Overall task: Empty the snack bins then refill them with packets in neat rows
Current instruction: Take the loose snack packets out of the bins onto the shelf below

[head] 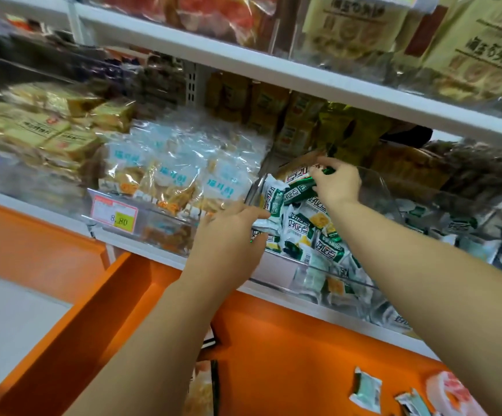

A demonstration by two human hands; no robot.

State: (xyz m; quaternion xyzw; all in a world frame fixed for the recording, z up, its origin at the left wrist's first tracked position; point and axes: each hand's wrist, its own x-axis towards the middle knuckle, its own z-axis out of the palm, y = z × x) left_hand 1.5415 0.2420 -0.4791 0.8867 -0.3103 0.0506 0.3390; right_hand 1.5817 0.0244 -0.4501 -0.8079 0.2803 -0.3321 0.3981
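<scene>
Left hand [228, 235]: curled round one of the green-and-white foil packets [300, 223] at the left edge of the clear plastic snack bin [377, 187], which was set on the white shelf [153, 250]. Right hand [338, 183]: a packet was pinched atop the heap.

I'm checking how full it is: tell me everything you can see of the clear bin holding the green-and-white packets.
The clear bin is see-through plastic with a low front wall and a curved right side. It sits on the white shelf, heaped with loose green-and-white packets in no rows. The left hand grips packets at its front-left; the right hand pinches one near the back.
</scene>
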